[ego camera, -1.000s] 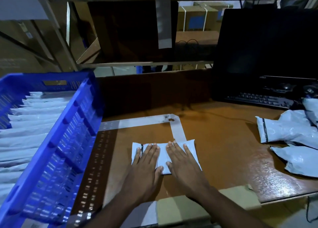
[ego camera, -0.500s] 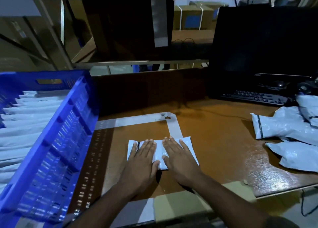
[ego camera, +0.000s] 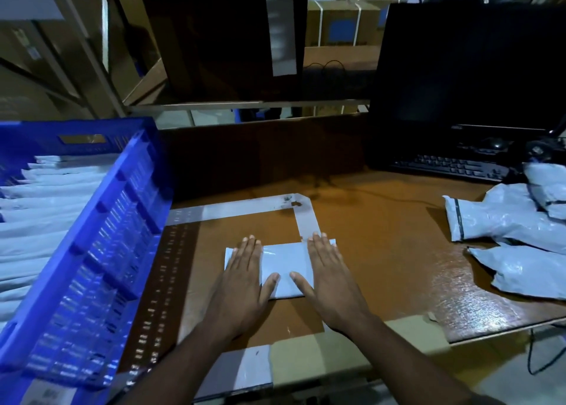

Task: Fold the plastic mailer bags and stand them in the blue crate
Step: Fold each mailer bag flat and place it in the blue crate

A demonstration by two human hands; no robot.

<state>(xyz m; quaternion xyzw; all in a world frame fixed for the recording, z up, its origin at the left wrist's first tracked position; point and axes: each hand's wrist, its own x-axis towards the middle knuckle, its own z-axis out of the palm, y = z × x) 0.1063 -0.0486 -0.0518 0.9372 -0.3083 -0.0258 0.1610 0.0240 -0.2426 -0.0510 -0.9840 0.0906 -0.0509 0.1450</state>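
While the left hand [ego camera: 245,279] and right hand [ego camera: 329,279] press flat-fingered, gripping nothing, the folded mailer bag [ego camera: 284,267] lies smoothed. It looks light, limp and slick; pinching its creased edge seems safest.

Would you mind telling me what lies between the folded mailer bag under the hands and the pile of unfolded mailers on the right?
In the head view, only bare brown tabletop separates the folded mailer bag from the unfolded mailers.
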